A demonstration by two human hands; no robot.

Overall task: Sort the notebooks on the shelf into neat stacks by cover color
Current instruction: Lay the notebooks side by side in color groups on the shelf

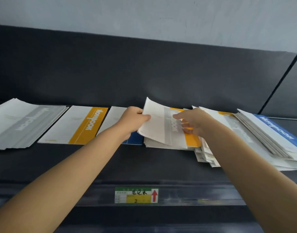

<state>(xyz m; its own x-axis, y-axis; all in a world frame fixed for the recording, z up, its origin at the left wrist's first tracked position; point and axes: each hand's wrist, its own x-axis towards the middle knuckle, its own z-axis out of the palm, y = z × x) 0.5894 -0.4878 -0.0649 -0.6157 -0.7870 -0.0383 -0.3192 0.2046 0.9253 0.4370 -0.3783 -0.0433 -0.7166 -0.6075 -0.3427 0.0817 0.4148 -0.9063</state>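
On the shelf (144,165), centre: left hand (135,119) grips gray notebook (158,126) at its left edge; right hand (192,122) pinches its right edge, tilted above yellow notebook (193,142).

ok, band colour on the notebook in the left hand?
Grey band on the notebook, head view.

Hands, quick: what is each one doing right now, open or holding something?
Left hand: closed, gripping the left edge of the lifted grey notebook.
Right hand: closed, pinching the same notebook's right edge.
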